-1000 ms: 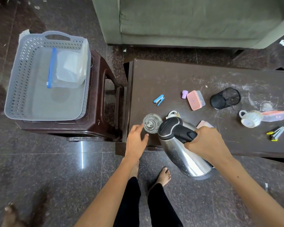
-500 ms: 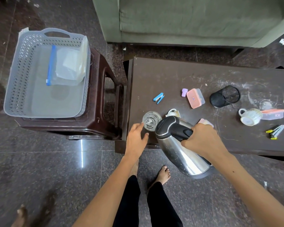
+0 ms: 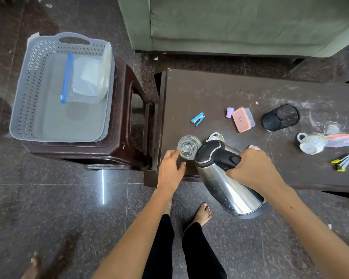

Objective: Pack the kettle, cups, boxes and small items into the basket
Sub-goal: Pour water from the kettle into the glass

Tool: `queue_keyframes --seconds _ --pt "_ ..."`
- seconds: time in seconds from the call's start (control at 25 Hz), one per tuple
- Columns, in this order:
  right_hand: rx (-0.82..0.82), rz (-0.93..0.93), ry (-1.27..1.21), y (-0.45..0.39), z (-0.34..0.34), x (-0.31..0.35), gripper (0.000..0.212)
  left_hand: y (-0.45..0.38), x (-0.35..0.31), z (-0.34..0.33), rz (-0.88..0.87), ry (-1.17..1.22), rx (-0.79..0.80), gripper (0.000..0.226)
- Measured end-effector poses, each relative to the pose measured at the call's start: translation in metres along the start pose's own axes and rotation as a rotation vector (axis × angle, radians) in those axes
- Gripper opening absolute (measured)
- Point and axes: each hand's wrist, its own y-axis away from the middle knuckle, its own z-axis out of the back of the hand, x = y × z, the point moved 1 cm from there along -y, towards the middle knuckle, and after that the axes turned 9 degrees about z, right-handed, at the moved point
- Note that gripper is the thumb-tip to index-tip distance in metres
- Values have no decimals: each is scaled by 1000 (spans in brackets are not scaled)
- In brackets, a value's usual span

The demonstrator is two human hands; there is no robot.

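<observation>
At centre frame, a person's right hand (image 3: 252, 170) is wrapped around the black handle of a stainless-steel electric kettle (image 3: 224, 178), tilted with its lid end over the near edge of the dark brown table (image 3: 220, 93). The left hand (image 3: 170, 171), fingers loosely spread, touches a clear drinking glass (image 3: 188, 147) just beside the kettle's lid. At upper left, a grey perforated plastic basket (image 3: 28, 87) sits on a dark stool (image 3: 127, 125), holding a clear zip bag (image 3: 85, 81).
</observation>
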Motion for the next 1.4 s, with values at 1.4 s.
queue_keyframes --seconds 1.4 --pt "59 -53 5 -2 7 7 29 0 -4 0 -15 -88 50 46"
